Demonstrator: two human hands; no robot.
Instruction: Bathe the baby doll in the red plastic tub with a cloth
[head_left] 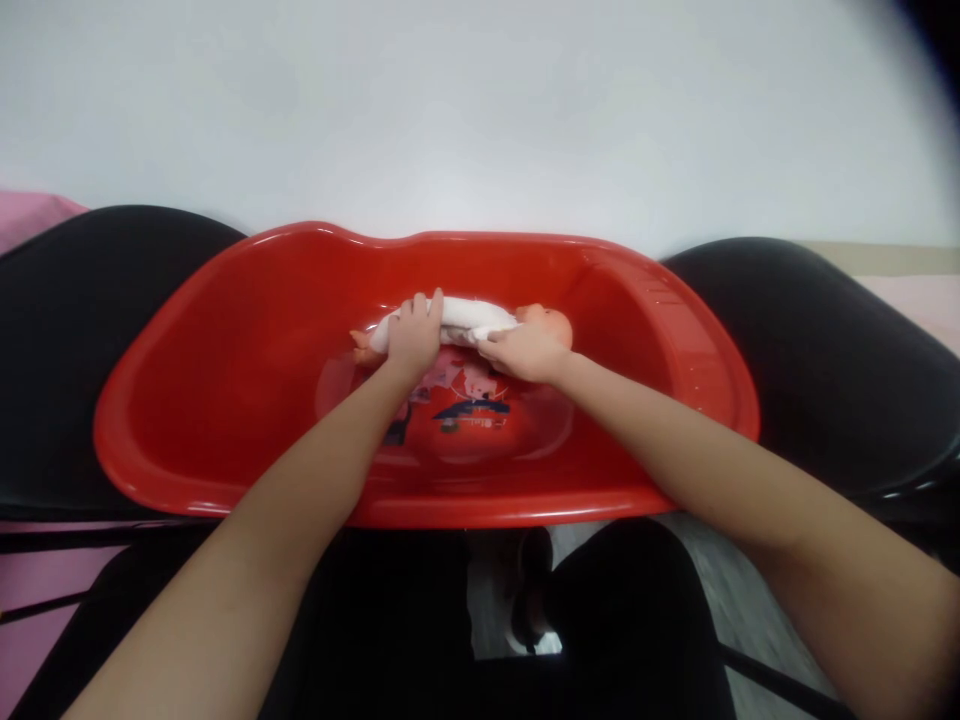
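The left hand is partly open, laid palm down over the lower end of a baby doll, its fingers bent across the white garment and its thumb set apart from them; whether it grips or merely rests there, I cannot tell; the right hand is loosely extended by the doll's upper body, fingertips at the near edge of the white cloth, the palm just in front of the head; whether it pinches any cloth is hidden. The doll lies lengthwise on the floor of a red baby bathtub, head toward the right end, feet toward the left, nearer the far wall than the near rim; a printed picture shows on the tub floor beside it; the glossy surface leaves it unclear whether water is there. The step in hand looks to be handling the garment while steadying the doll; a next move would seem to call for a firm left hold and a gentle right one, with the head supported. Outward, a black seat adjoins the tub on the left and a second black seat on the right; behind stands a white wall.
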